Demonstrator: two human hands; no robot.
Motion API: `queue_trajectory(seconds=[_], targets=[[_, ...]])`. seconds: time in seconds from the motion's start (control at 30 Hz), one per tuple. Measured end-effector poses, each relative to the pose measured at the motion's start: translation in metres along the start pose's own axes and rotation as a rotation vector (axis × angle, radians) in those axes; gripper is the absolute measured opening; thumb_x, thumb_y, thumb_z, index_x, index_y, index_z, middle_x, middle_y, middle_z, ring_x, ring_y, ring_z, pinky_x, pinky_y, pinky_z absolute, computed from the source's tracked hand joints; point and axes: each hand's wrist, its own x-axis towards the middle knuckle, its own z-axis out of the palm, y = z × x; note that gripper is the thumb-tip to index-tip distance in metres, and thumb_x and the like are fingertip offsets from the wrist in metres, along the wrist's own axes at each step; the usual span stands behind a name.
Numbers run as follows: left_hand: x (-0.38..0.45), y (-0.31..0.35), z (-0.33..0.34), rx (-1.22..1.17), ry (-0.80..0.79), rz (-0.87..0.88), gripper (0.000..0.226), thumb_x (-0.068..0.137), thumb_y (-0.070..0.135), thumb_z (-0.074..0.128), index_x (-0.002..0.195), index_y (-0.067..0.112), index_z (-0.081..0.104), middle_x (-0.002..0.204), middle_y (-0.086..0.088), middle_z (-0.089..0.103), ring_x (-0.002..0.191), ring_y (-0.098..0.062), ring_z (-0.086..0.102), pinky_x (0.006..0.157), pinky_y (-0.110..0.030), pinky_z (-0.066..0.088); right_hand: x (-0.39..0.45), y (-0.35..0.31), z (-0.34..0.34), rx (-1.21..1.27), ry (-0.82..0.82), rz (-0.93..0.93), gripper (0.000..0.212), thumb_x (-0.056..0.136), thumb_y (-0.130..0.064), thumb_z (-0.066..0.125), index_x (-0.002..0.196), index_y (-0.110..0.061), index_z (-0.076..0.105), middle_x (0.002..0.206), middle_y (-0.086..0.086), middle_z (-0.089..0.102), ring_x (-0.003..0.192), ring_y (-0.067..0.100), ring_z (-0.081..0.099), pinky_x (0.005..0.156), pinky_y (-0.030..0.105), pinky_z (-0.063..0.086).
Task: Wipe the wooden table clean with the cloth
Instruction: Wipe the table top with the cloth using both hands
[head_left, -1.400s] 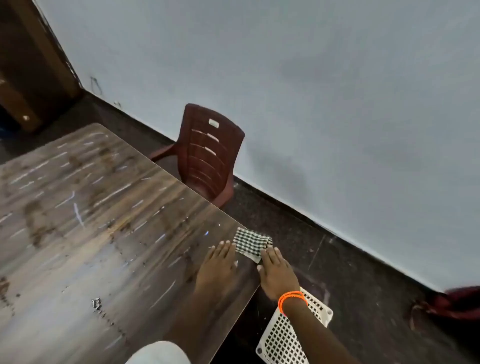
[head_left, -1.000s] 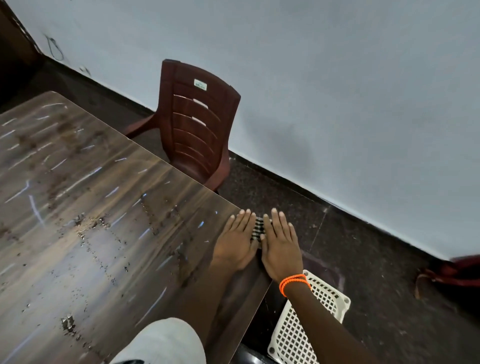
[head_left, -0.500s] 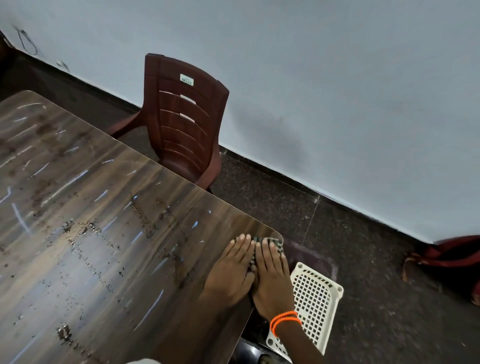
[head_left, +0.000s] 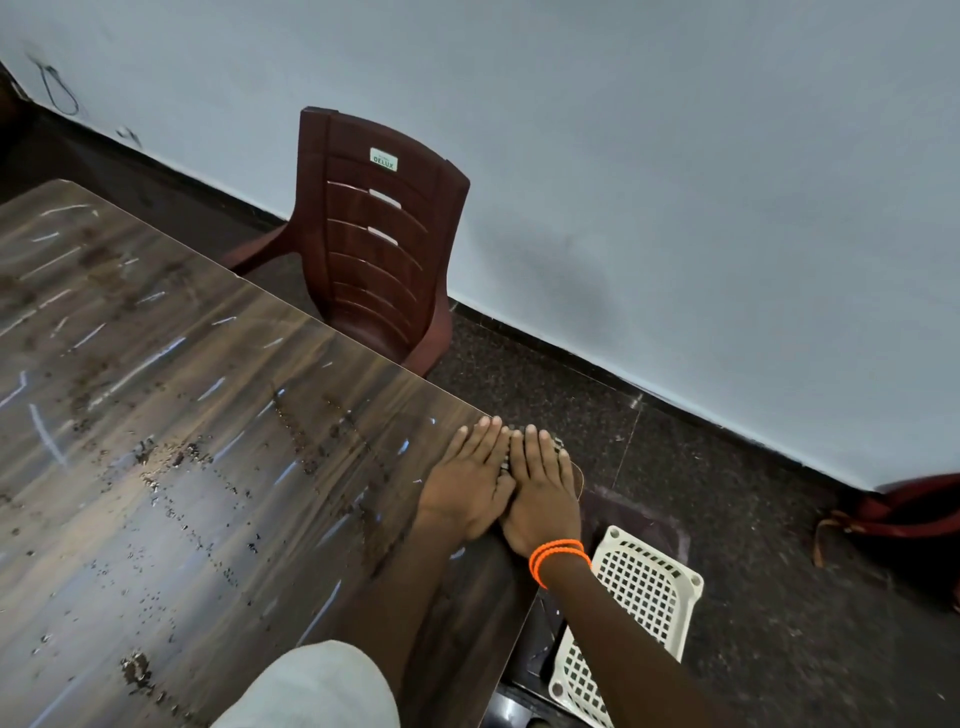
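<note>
Under our hands (head_left: 470, 486) the wooden table (head_left: 171, 415) looks glossy, gritty with crumbs. Checked cloth (head_left: 558, 443) peeks past our fingertips. Beside our right wrist, a perforated plastic basket (head_left: 639, 587); beyond, a smooth plastic chair (head_left: 374, 244).

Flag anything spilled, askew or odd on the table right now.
Dark crumbs are scattered in lines and clumps across the wooden table, with pale streaks among them. The checked cloth is almost hidden under the flat left hand and right hand at the table's corner, its edge reaching the rim.
</note>
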Motion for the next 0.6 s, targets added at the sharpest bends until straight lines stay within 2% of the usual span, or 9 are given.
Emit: queue_trajectory(seconds=[0.2, 0.3, 0.4, 0.5, 0.6], targets=[[-0.055, -0.025, -0.002, -0.083, 0.023, 0.007, 0.073, 0.097, 0.043, 0.020, 0.160, 0.008, 0.018, 0.169, -0.010, 0.013, 0.157, -0.019, 0.000, 0.126, -0.041, 0.002, -0.040, -0.050, 0.008, 0.094, 0.026, -0.019, 0.074, 0.093, -0.037, 0.036, 0.161, -0.014, 0.020, 0.170, 0.008, 0.015, 0.157, 0.024, 0.005, 0.123, 0.048, 0.011], [-0.103, -0.015, 0.005, -0.125, 0.048, 0.066, 0.069, 0.099, 0.039, 0.033, 0.159, 0.006, 0.025, 0.168, -0.013, 0.017, 0.157, -0.023, 0.007, 0.126, -0.040, 0.004, -0.092, -0.062, 0.011, 0.157, 0.047, -0.001, 0.074, 0.092, -0.035, 0.041, 0.161, -0.018, 0.020, 0.170, 0.006, 0.014, 0.157, 0.022, 0.005, 0.123, 0.049, 0.014], [-0.139, 0.012, 0.018, -0.150, 0.040, 0.088, 0.070, 0.099, 0.041, 0.040, 0.159, 0.007, 0.026, 0.168, -0.011, 0.015, 0.157, -0.023, 0.007, 0.126, -0.039, 0.003, -0.137, -0.055, 0.014, 0.146, 0.074, 0.032, 0.068, 0.096, -0.035, 0.042, 0.160, -0.019, 0.026, 0.169, 0.004, 0.019, 0.156, 0.020, 0.012, 0.122, 0.049, 0.019], [-0.135, 0.038, 0.024, -0.162, 0.010, 0.083, 0.070, 0.103, 0.048, 0.036, 0.160, 0.009, 0.024, 0.168, -0.009, 0.013, 0.157, -0.020, 0.002, 0.126, -0.041, 0.005, -0.149, -0.036, 0.012, 0.143, 0.098, 0.089, 0.064, 0.097, -0.035, 0.039, 0.159, -0.019, 0.030, 0.168, 0.002, 0.023, 0.156, 0.019, 0.017, 0.120, 0.051, 0.025], [-0.098, 0.050, 0.019, -0.137, -0.005, 0.066, 0.070, 0.106, 0.055, 0.025, 0.160, 0.011, 0.023, 0.168, -0.009, 0.016, 0.157, -0.018, 0.001, 0.125, -0.042, 0.006, -0.128, -0.012, 0.006, 0.092, 0.081, 0.098, 0.072, 0.091, -0.036, 0.038, 0.160, -0.018, 0.025, 0.169, 0.005, 0.018, 0.157, 0.021, 0.012, 0.123, 0.051, 0.019]])
